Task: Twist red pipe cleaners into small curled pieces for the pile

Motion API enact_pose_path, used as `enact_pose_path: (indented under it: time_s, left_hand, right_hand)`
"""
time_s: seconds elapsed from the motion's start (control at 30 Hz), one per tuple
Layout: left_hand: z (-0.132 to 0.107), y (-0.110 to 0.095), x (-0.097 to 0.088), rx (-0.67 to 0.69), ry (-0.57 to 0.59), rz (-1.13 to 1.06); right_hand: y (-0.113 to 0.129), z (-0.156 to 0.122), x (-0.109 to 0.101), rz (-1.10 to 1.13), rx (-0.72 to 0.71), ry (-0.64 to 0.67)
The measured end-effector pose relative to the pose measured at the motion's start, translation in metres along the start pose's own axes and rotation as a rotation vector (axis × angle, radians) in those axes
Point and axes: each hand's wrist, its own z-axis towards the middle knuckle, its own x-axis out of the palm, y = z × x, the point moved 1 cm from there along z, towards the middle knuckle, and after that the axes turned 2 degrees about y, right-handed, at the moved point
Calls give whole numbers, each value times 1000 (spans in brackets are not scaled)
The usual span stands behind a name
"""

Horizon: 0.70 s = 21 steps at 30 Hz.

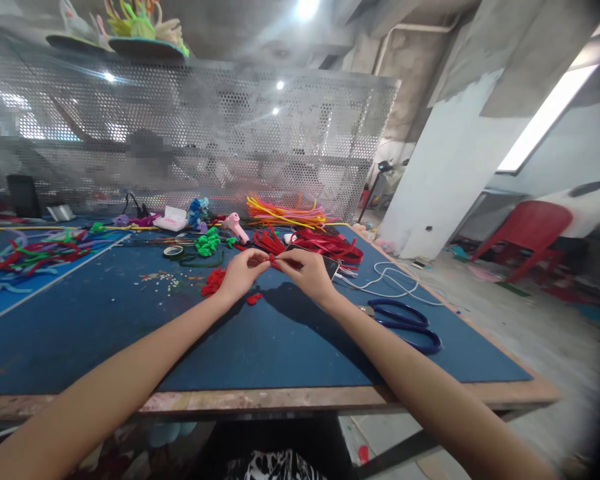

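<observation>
**Q:** Head view. Where does the worked piece lie, and how is it held?

**A:** The red pipe cleaner (276, 262) sits just above the counter (130, 333), spanning the narrow gap between the left hand (240, 275) and the right hand (311, 272). Each hand is pinched closed on one end of it, and the two hands nearly touch.

**Q:** What faults seem likely from this position?

**A:** The hold is by fingertips only. A slip could drop the piece among the small red pieces (214, 281) just beside the left hand, where it would be hard to tell apart. Its wire end might also prick a finger. The right forearm passes near the white cable (395, 277) and the scissors (405, 325). A broad sweep of that arm could snag the cable or nudge the scissors toward the counter's edge.
</observation>
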Motion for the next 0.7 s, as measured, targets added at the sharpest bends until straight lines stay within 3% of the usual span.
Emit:
enact_pose_path:
  time_s: [0.27, 0.7]
  left_hand:
    - [-5, 6, 6, -64, 65, -78]
    - [-10, 4, 12, -87, 25, -242]
  right_hand:
    - [5, -1, 2, 38, 53, 40]
    - [2, 0, 13, 469, 422, -30]
